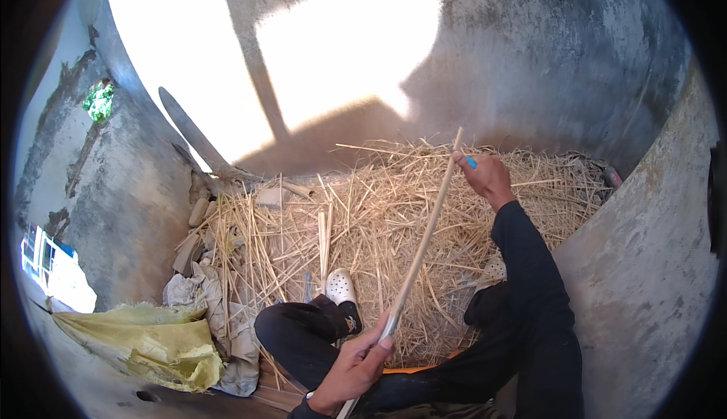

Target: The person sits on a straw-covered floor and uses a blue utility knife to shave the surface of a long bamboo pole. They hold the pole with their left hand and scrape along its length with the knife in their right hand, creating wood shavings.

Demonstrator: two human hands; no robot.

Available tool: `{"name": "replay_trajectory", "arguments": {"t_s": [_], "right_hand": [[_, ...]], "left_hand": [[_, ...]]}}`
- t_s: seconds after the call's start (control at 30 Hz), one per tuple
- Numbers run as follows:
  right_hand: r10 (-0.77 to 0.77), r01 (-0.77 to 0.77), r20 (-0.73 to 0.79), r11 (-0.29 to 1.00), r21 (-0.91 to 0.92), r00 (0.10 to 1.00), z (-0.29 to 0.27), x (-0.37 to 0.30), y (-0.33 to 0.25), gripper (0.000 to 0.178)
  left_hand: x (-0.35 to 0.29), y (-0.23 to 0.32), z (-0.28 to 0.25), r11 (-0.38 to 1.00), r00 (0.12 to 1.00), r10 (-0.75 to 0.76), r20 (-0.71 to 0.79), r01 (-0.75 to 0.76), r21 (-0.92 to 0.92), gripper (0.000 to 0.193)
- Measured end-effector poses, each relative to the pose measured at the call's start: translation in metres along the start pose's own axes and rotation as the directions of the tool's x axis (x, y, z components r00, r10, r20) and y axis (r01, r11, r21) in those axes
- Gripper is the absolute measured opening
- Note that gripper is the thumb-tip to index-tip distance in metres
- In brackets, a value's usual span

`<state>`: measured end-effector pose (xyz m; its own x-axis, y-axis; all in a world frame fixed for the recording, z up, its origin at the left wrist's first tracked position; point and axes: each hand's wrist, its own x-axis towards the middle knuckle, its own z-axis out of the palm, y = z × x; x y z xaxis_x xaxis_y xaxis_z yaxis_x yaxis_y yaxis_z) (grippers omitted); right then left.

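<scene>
A long, pale strip that looks like split bamboo (425, 246) slants up from my lap toward the far right. My left hand (356, 366) is closed round its lower part, near my knees; the strip looks shiny there. My right hand (488, 179) is closed near the upper end, arm stretched out. A small bright blue piece (471, 162) shows between the fingers of that hand; its kind cannot be made out. Beneath the strip lies a thick heap of straw-coloured shavings and thin strips (409, 207).
Concrete walls (522, 78) surround me, sunlit at the back. A yellow woven sack (151, 343) and a greyish cloth (238, 351) lie at the left. Stones (198, 213) and a flat block (269, 198) sit by the heap. A white perforated clog (340, 286) is on my left foot.
</scene>
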<state>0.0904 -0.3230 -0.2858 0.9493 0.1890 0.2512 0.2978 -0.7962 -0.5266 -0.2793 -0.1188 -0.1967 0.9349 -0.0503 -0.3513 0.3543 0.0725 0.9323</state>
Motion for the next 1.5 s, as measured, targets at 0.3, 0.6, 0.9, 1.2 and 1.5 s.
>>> {"name": "replay_trajectory", "arguments": {"t_s": [0.3, 0.6, 0.9, 1.2, 1.5], "right_hand": [[0.568, -0.539, -0.225, 0.822, 0.182, 0.792, -0.017, 0.034, 0.134, 0.089], [-0.465, 0.452, 0.033, 0.873, 0.186, 0.885, -0.026, -0.097, -0.089, 0.073], [-0.343, 0.346, -0.048, 0.924, 0.164, 0.938, -0.019, -0.090, -0.077, 0.074], [-0.199, 0.199, -0.021, 0.969, 0.145, 0.980, -0.029, -0.062, -0.057, 0.076], [-0.497, 0.502, -0.073, 0.851, 0.152, 0.865, -0.025, -0.103, -0.095, 0.072]], "left_hand": [[-0.006, 0.012, 0.016, 0.987, 0.977, -0.045, 0.210, 0.076, -0.143, 0.053], [0.032, 0.019, -0.013, 0.918, 0.996, 0.065, 0.056, -0.038, -0.394, 0.053], [0.029, 0.009, -0.003, 0.940, 0.995, 0.054, 0.079, -0.024, -0.340, 0.053], [0.020, 0.008, 0.000, 0.952, 0.995, 0.015, 0.099, 0.016, -0.307, 0.053], [0.017, 0.014, -0.003, 0.983, 0.998, 0.058, 0.034, -0.051, -0.176, 0.053]]}}
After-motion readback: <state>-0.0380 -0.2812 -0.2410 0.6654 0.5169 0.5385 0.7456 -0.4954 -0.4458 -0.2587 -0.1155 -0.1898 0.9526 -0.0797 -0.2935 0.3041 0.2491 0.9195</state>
